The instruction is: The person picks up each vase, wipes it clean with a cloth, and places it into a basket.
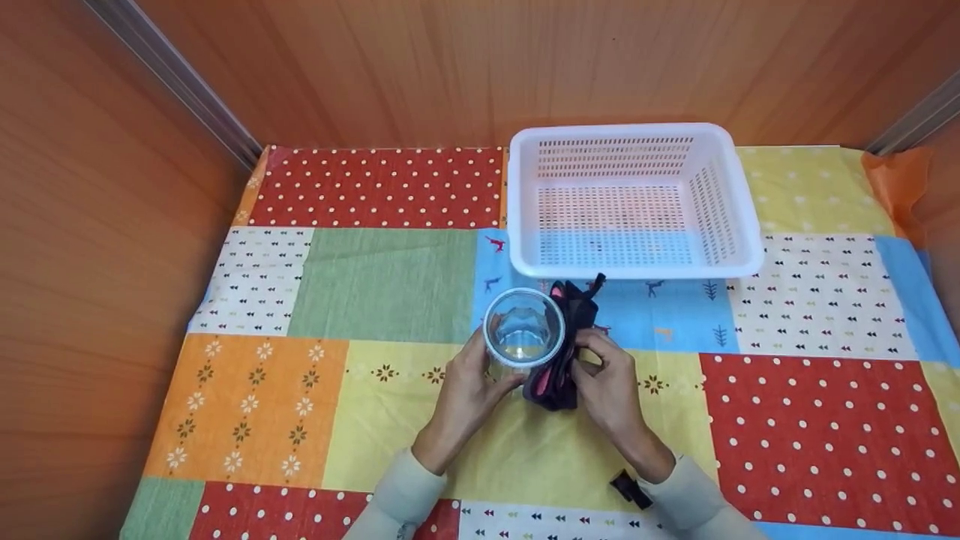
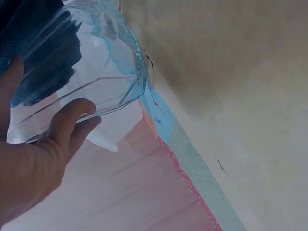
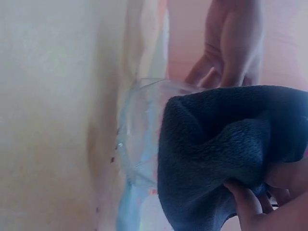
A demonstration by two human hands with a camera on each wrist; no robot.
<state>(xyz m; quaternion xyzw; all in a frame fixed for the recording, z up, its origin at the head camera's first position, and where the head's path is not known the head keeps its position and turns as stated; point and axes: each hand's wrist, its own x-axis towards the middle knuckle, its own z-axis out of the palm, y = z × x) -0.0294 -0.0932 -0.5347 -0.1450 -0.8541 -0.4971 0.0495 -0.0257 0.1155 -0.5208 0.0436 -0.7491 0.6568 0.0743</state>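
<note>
My left hand grips a clear glass cup by its side, thumb toward me. The cup's round rim faces up at the head camera, and its faceted wall shows in the left wrist view. Against the cup's right side my right hand pinches a dark, bunched-up cloth with pink patches. In the right wrist view the fuzzy cloth covers part of the cup, and my left hand shows behind them.
A white plastic basket with slotted walls stands at the back, just beyond the cloth. The table has a patchwork tablecloth. Wooden panels close off the back and sides. A small dark strap lies by my right cuff.
</note>
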